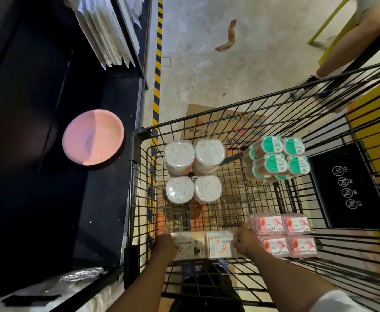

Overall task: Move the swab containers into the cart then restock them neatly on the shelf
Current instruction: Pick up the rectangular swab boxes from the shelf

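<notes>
cream swab boxes (204, 244) gripped between left hand (165, 243) and right hand (245, 240) in cart (137, 176).

hands (204, 242) gripping swab boxes (203, 245), cart (137, 140)

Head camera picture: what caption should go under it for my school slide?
Both hands, left and right, hold two swab boxes inside the wire cart.

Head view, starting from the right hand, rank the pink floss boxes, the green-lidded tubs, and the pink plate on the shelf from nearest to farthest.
1. Floss boxes: just right of the right hand, in the cart.
2. Green-lidded tubs: cart's far right corner.
3. Pink plate: on the dark shelf, left of the cart.
</notes>
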The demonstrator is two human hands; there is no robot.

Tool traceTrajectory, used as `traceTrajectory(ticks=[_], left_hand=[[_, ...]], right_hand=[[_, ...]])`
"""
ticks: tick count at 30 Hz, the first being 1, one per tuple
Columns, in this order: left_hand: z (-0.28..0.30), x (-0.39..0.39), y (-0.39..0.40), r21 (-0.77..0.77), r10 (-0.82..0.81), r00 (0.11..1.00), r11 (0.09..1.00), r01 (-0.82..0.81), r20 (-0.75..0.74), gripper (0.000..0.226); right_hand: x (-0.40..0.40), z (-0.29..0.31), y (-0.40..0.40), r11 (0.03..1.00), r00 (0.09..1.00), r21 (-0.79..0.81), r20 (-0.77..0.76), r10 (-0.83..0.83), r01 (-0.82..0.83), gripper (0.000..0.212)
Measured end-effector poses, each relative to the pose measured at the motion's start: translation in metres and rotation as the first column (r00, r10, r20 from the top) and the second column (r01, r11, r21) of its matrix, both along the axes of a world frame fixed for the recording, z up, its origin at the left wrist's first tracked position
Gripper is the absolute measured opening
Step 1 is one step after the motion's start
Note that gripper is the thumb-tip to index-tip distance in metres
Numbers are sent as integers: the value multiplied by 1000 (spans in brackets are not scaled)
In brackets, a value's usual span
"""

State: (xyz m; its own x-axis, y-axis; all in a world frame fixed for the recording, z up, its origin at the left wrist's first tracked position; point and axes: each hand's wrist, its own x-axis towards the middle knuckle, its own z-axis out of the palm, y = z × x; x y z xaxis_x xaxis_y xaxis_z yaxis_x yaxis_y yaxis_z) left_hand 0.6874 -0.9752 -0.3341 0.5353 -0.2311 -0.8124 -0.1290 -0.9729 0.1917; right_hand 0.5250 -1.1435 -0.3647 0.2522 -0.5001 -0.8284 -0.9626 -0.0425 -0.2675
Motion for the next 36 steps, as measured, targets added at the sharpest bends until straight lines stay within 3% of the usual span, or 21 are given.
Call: traceTrajectory(ticks=[3,5,9,11,14,18,22,26,36], left_hand=[[17,0,-8,71,-135,989,989,130,65,67],[38,0,-16,62,-107,993,993,103,52,66],[83,-1,-25,-108,-90,996,990,91,14,59],[111,-3,-24,-188,-100,993,976,110,65,45],[155,-6,-20,-294,-96,978,944,148,186,40],[214,-17,2,-452,64,927,884,119,370,32],[263,-48,43,-618,356,803,786,20,477,35],[300,-105,94,-746,622,597,664,-57,507,40],[339,-261,216,-748,764,253,639,-180,593,54]], right_hand=[[5,18,-8,995,998,-72,-14,62,-63,41],[14,37,-13,992,997,-111,35,66,-62,38],[40,88,-17,979,983,-176,128,128,-104,41],[52,118,-12,975,960,-196,236,149,-103,37],[64,163,1,957,882,-260,411,230,-129,44],[67,224,29,915,726,-369,583,364,-163,38],[46,275,63,901,540,-391,726,427,-187,34],[9,317,100,869,367,-430,789,493,-244,36],[-75,365,196,673,41,-460,808,588,-579,44]])
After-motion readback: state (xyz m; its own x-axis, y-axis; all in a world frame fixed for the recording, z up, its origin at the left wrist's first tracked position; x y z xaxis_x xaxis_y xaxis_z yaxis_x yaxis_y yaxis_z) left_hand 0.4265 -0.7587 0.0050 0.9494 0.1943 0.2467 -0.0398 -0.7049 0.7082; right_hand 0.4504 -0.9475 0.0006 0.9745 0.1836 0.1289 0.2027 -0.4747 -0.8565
